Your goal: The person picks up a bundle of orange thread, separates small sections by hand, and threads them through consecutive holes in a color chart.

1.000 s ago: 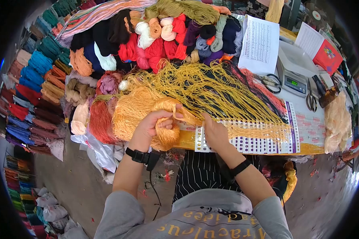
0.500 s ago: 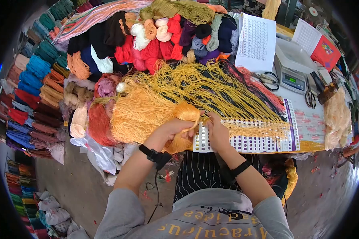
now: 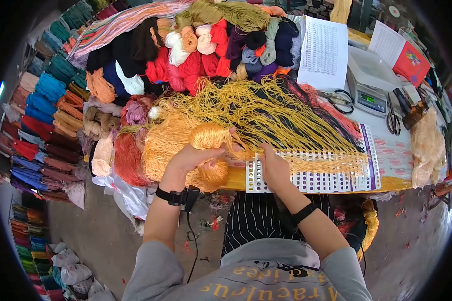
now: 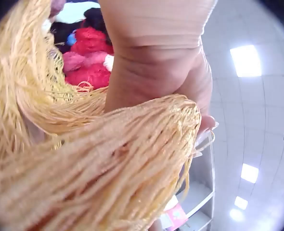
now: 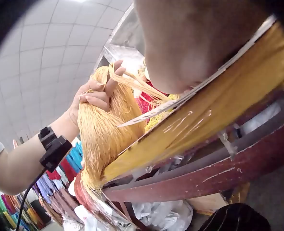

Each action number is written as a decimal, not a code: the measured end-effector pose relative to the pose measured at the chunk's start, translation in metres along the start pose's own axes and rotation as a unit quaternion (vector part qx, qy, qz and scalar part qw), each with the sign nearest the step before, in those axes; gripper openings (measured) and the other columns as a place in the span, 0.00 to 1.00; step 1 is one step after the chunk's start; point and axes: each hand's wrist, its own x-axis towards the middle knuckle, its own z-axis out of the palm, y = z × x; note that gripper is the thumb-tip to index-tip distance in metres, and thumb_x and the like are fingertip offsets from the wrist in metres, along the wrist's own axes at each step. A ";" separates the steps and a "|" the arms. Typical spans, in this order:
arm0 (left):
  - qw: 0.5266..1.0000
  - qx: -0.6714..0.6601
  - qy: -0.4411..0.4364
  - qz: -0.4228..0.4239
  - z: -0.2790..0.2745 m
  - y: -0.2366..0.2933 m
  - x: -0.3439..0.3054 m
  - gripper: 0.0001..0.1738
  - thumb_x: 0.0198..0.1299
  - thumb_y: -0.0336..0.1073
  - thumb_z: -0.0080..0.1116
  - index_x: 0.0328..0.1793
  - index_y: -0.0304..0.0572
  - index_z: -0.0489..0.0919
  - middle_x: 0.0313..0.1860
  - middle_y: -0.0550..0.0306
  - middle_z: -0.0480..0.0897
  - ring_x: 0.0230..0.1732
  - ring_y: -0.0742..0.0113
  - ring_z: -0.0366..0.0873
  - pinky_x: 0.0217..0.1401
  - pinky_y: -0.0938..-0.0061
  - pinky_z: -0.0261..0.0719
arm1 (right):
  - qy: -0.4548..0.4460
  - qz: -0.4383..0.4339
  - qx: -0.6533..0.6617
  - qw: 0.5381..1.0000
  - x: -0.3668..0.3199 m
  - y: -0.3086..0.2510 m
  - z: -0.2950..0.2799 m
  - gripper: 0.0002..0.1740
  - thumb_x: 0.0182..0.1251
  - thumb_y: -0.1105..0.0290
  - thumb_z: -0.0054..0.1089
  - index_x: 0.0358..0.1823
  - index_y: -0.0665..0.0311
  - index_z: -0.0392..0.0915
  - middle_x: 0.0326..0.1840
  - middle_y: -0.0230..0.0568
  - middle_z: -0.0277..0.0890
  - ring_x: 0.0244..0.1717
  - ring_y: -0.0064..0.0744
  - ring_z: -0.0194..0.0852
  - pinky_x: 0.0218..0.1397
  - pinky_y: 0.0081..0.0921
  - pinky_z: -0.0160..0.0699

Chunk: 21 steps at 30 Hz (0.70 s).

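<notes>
In the head view the left hand [image 3: 193, 158] grips a bundle of light orange yarn [image 3: 208, 136], which drapes over and below the fingers. The right wrist view shows that hand [image 5: 96, 96] with fingers curled round the yarn [image 5: 106, 127]. Strands run from it toward the right hand [image 3: 274, 168], whose thumb and fingers pinch at the left end of a white card with rows of holes [image 3: 253, 180]. Yellow strands [image 3: 296, 125] and pale orange ones [image 3: 316, 164] lead to the card. In the left wrist view, yarn [image 4: 98, 163] covers most of the left hand's fingers.
Coloured skeins [image 3: 191, 65] are heaped at the table's back. To the right are printed sheets [image 3: 324, 50], scissors [image 3: 340, 100], a scale [image 3: 370, 100] and a pale yarn bundle [image 3: 428, 150]. Hanging yarns [image 3: 47, 88] line the left side. The table's yellow front edge [image 3: 236, 178] is near the hands.
The left hand moved right to the card's end beside the right hand, then back left with the yarn, strands now stretching between the hands. The right hand stayed near the card's left end.
</notes>
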 end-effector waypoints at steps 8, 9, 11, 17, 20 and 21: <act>0.962 -0.254 -0.097 -0.004 0.000 -0.049 0.030 0.33 0.60 0.35 0.54 0.72 0.50 0.59 0.24 0.66 0.75 0.16 0.82 0.66 0.20 0.85 0.64 | 0.009 0.022 0.051 0.998 -0.002 0.002 0.000 0.16 0.66 0.69 0.46 0.55 0.55 0.63 0.31 0.49 0.76 0.30 0.51 0.75 0.32 0.42 0.70; 0.962 -0.255 -0.098 -0.004 0.003 -0.055 0.034 0.33 0.60 0.35 0.54 0.72 0.50 0.59 0.24 0.66 0.75 0.16 0.82 0.66 0.20 0.85 0.64 | 0.024 0.031 0.074 0.997 -0.002 0.003 0.001 0.16 0.66 0.69 0.46 0.55 0.56 0.63 0.33 0.49 0.77 0.31 0.52 0.75 0.33 0.42 0.70; 0.979 -0.158 -0.043 -0.118 0.017 -0.059 0.041 0.32 0.59 0.38 0.57 0.70 0.49 0.62 0.25 0.64 0.76 0.17 0.81 0.68 0.19 0.85 0.65 | 0.051 0.043 0.115 0.991 -0.002 0.005 0.002 0.15 0.67 0.69 0.47 0.54 0.59 0.64 0.37 0.52 0.76 0.34 0.53 0.76 0.37 0.40 0.72; 0.970 0.112 -0.060 -0.205 0.043 -0.067 0.056 0.15 0.58 0.44 0.60 0.42 0.40 0.79 0.22 0.60 0.80 0.15 0.77 0.72 0.15 0.81 0.67 | 0.064 0.047 0.137 0.987 -0.004 -0.001 -0.007 0.14 0.67 0.69 0.48 0.52 0.62 0.67 0.38 0.55 0.76 0.36 0.56 0.76 0.41 0.38 0.74; 0.973 0.120 0.072 -0.183 0.045 -0.071 0.059 0.14 0.59 0.43 0.59 0.42 0.40 0.79 0.21 0.61 0.79 0.16 0.76 0.72 0.16 0.81 0.67 | 0.037 0.030 0.032 0.998 -0.001 -0.003 -0.007 0.14 0.65 0.67 0.50 0.51 0.61 0.67 0.34 0.52 0.76 0.32 0.53 0.75 0.35 0.41 0.72; 0.962 0.157 0.150 -0.165 0.042 -0.070 0.057 0.14 0.59 0.44 0.59 0.41 0.40 0.80 0.24 0.59 0.80 0.17 0.76 0.72 0.17 0.81 0.67 | 0.031 0.012 -0.028 0.999 -0.001 -0.004 -0.006 0.15 0.64 0.67 0.51 0.51 0.60 0.67 0.33 0.50 0.76 0.30 0.51 0.75 0.32 0.43 0.70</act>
